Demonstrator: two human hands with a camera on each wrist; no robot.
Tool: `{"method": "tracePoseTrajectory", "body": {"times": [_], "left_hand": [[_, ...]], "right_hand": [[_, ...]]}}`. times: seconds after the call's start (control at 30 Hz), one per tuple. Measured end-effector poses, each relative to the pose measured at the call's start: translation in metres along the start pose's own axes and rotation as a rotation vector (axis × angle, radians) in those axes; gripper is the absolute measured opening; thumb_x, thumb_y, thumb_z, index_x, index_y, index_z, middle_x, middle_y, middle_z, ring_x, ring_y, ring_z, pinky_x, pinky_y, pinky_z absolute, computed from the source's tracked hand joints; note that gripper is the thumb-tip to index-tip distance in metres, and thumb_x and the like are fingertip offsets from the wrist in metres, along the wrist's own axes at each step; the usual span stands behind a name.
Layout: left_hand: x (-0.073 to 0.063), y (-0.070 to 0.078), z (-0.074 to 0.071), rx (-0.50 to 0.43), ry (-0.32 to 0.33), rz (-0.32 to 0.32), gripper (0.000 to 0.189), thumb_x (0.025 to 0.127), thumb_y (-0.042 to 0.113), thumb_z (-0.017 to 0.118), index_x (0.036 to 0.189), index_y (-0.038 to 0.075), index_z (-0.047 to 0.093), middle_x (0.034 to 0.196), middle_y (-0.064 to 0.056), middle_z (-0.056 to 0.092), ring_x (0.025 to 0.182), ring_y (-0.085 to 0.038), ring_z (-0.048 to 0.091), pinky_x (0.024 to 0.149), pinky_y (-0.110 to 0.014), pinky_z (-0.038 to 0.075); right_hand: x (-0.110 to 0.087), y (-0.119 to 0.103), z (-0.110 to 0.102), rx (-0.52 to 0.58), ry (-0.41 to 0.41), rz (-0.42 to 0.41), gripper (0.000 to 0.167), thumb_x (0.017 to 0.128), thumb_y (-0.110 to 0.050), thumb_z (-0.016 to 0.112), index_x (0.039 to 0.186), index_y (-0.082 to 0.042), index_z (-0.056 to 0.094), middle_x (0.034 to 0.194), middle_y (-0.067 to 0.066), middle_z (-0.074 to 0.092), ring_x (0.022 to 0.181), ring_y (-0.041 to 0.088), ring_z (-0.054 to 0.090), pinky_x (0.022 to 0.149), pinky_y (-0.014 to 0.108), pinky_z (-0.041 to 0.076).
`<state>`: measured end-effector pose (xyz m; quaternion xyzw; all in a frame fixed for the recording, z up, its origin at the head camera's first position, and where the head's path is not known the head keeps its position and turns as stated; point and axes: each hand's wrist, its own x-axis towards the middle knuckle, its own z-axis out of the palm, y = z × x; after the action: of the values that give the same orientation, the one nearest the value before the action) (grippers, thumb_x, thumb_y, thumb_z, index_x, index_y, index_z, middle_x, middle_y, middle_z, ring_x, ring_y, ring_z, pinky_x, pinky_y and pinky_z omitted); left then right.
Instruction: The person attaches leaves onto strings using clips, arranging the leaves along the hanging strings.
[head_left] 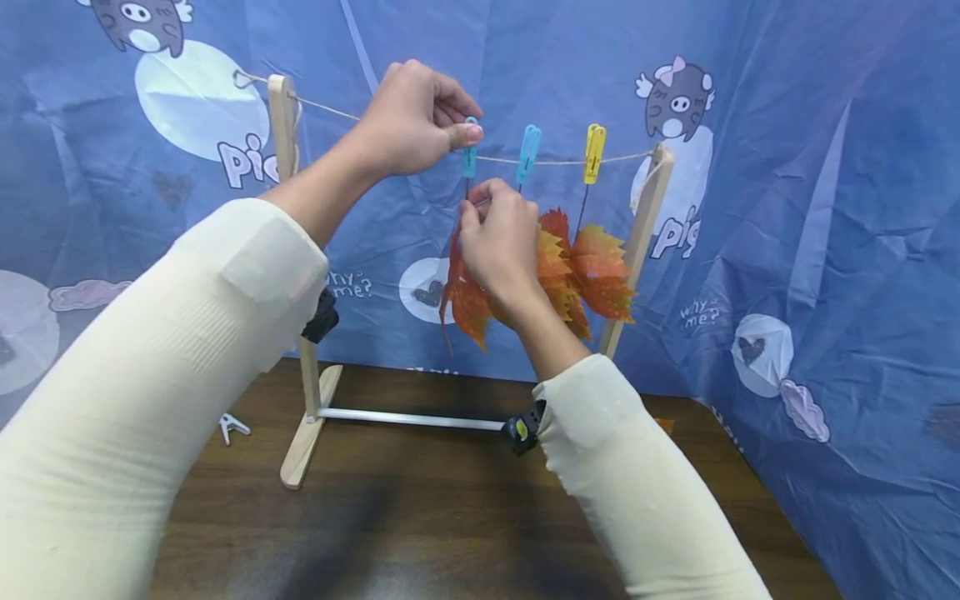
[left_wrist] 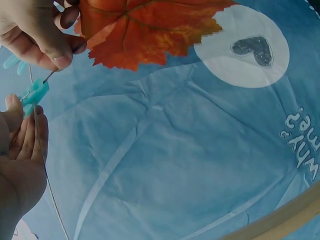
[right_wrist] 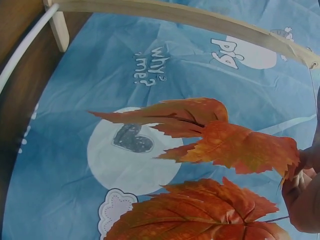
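High at the string (head_left: pixel 326 108), my left hand (head_left: pixel 412 125) pinches a light blue clothespin (head_left: pixel 469 162) between thumb and fingers. The left wrist view shows that clothespin (left_wrist: pixel 36 92) on the string, a thin dark stem at its tip. Just below, my right hand (head_left: pixel 504 242) pinches the stem of an orange-red artificial maple leaf (head_left: pixel 468 310), which hangs under the fingers. In the right wrist view this leaf (right_wrist: pixel 250 150) spreads out from the fingertips. A second blue clothespin (head_left: pixel 528 154) and a yellow clothespin (head_left: pixel 594 154) hold more leaves (head_left: pixel 603 267) to the right.
The string runs between two wooden posts (head_left: pixel 285 125), joined low down by a white rod (head_left: pixel 412 418). A pale clothespin (head_left: pixel 232 427) lies on the brown table (head_left: pixel 420 508) at left. Blue printed cloth (head_left: pixel 847 250) hangs behind and at right.
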<state>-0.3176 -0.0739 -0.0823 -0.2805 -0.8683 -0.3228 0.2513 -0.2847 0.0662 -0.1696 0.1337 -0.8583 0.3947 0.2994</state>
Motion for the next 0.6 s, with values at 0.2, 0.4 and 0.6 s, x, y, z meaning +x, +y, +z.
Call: {"method": "tracePoseTrajectory", "body": {"times": [0.2,0.4,0.6], "left_hand": [[-0.0027,0.0005,-0.0011,0.018,-0.028,0.011,0.037,0.101,0.028,0.068,0.129,0.003,0.07,0.114,-0.007,0.076,0.097,-0.015,0.073,0.09,-0.028,0.056],[-0.0036,0.0003,-0.0015,0.033,-0.029,0.016,0.043,0.101,0.033,0.067,0.132,0.004,0.068,0.118,-0.008,0.075,0.103,-0.015,0.072,0.093,-0.029,0.055],[-0.0046,0.0004,-0.0034,0.046,-0.003,0.017,0.051,0.099,0.039,0.067,0.138,0.006,0.065,0.124,-0.007,0.071,0.108,-0.015,0.07,0.095,-0.031,0.054]], "right_hand": [[0.0013,0.0014,-0.0008,-0.024,0.012,-0.015,0.014,0.103,-0.015,0.063,0.108,-0.004,0.069,0.081,0.005,0.075,0.061,0.011,0.066,0.057,0.026,0.052],[0.0012,0.0021,-0.0018,-0.056,0.003,-0.009,0.016,0.103,-0.019,0.063,0.109,-0.006,0.071,0.087,0.004,0.076,0.062,0.012,0.065,0.056,0.027,0.051],[0.0014,0.0031,-0.0069,-0.072,0.024,-0.034,0.017,0.103,-0.02,0.064,0.108,-0.007,0.073,0.095,0.002,0.075,0.079,0.011,0.067,0.068,0.026,0.053]]}}
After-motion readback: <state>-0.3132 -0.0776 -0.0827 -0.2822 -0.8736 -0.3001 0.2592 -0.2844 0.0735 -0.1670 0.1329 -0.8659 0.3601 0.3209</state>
